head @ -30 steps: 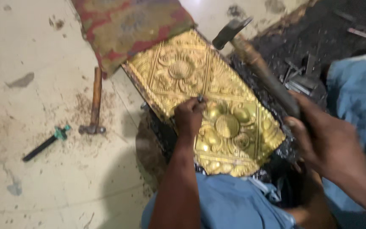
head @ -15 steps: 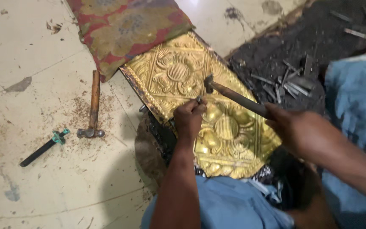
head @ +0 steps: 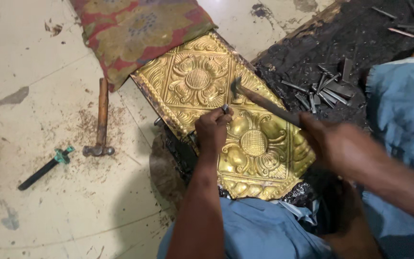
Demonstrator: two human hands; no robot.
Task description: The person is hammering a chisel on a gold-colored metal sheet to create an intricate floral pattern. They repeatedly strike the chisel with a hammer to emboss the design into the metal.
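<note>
An embossed golden metal sheet (head: 202, 86) with two flower patterns lies on a black block on the floor. My left hand (head: 212, 132) rests on the sheet between the flowers and grips a small metal punch (head: 225, 109) upright. My right hand (head: 339, 144) holds a hammer (head: 259, 100) by its wooden handle. The hammer's head is low, just right of the punch's top.
A second hammer (head: 100, 120) and a dark tool with a green end (head: 41, 169) lie on the pale floor at the left. A patterned red cushion (head: 135, 29) sits behind the sheet. Several metal punches (head: 324, 86) lie on black pitch at the right.
The hammer has swung down from a raised position at the upper right to the punch. My left hand has stayed in place on the sheet.
</note>
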